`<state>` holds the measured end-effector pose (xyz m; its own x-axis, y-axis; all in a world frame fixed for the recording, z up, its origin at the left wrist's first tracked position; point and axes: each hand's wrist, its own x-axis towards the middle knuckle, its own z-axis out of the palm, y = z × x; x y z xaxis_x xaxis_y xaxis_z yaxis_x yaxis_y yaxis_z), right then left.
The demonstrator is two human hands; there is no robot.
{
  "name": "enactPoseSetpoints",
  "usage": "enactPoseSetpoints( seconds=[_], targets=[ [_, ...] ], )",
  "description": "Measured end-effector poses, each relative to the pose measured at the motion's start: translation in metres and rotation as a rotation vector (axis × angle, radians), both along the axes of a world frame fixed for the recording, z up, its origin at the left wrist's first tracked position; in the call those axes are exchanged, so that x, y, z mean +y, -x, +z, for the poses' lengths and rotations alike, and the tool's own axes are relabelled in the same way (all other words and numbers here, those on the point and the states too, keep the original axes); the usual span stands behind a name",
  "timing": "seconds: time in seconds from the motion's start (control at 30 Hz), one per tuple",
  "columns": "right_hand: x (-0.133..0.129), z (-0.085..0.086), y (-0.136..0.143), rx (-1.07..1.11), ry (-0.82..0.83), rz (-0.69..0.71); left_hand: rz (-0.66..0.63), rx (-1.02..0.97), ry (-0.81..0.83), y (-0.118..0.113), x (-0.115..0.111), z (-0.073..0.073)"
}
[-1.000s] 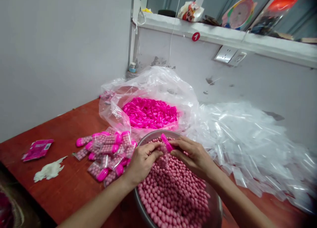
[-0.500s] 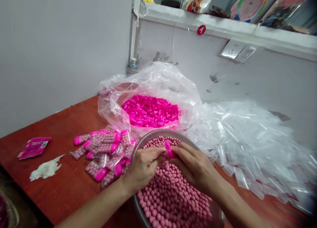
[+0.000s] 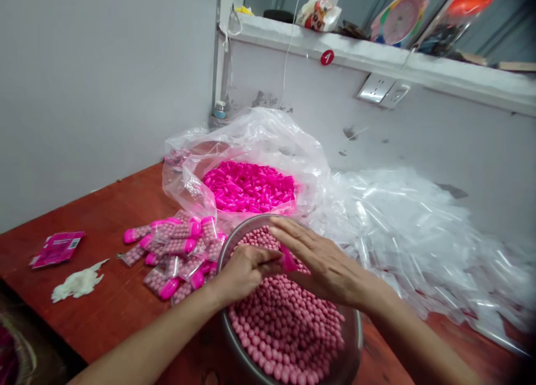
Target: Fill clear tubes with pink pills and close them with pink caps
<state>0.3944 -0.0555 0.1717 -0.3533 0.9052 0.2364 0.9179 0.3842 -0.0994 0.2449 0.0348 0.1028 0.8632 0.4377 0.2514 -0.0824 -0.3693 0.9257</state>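
A metal bowl (image 3: 355, 340) of pink beads (image 3: 288, 323) stands at the front of the red table, with both hands above it. My left hand (image 3: 245, 273) has its fingers closed on a small bright pink cap (image 3: 287, 259). My right hand (image 3: 318, 259) is at the cap's right side, fingers stretched out flat, its palm side towards the cap. Whatever the cap sits on is hidden by the fingers. Left of the bowl lies a pile of clear bead-filled tubes (image 3: 180, 246) with pink caps.
Behind the bowl, a clear plastic bag (image 3: 272, 131) holds many pink caps (image 3: 251, 187). Empty clear tubes (image 3: 402, 229) are heaped at the right. A pink packet (image 3: 57, 249) and crumpled white tissue (image 3: 79, 283) lie on the table (image 3: 109, 329) at the left.
The fingers of my right hand have straightened from their hold round the pink cap. My left hand stays closed at it. The whole view has shifted slightly.
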Motion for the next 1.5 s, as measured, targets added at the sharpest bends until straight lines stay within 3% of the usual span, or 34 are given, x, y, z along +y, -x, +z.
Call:
enactPoseSetpoints(
  seconds=[0.1, 0.23, 0.4, 0.57, 0.77, 0.87, 0.97, 1.07, 1.17, 1.27, 1.33, 1.4, 1.5],
  targets=[
    [0.002, 0.006, 0.002, -0.058, -0.009, 0.005, 0.022, -0.033, 0.223, 0.0, 0.003, -0.004],
    [0.002, -0.021, 0.004, 0.021, -0.103, -0.165, 0.058, -0.098, 0.444, 0.001, 0.008, -0.01],
    [0.008, -0.06, 0.022, 0.076, -0.2, -0.348, 0.133, -0.124, 0.487, -0.001, 0.012, -0.014],
    [0.016, -0.073, 0.028, 0.084, -0.293, -0.342, 0.136, -0.152, 0.484, -0.001, 0.014, -0.015],
    [0.023, -0.077, 0.029, 0.096, -0.339, -0.308, 0.121, -0.193, 0.521, -0.002, 0.014, -0.018],
    [0.027, -0.065, 0.031, 0.144, -0.251, -0.29, 0.182, -0.248, 0.572, -0.003, 0.013, -0.015],
    [0.02, -0.048, 0.024, 0.237, -0.129, -0.343, 0.304, -0.28, 0.574, 0.011, 0.023, -0.007],
    [0.005, -0.04, 0.007, 0.265, 0.004, -0.466, 0.555, -0.217, 0.382, 0.043, 0.049, -0.003],
    [-0.008, -0.05, -0.003, 0.131, 0.133, -0.534, 0.828, 0.011, -0.047, 0.079, 0.085, -0.014],
    [-0.01, -0.065, 0.003, 0.01, 0.174, -0.565, 0.859, 0.286, -0.394, 0.102, 0.113, -0.037],
    [-0.006, -0.072, 0.011, -0.029, 0.177, -0.571, 0.851, 0.374, -0.584, 0.106, 0.121, -0.05],
    [-0.002, -0.076, 0.017, -0.041, 0.182, -0.57, 0.883, 0.347, -0.717, 0.103, 0.116, -0.053],
    [0.002, -0.079, 0.016, -0.011, 0.176, -0.559, 0.842, 0.186, -0.758, 0.084, 0.086, -0.041]
  ],
)
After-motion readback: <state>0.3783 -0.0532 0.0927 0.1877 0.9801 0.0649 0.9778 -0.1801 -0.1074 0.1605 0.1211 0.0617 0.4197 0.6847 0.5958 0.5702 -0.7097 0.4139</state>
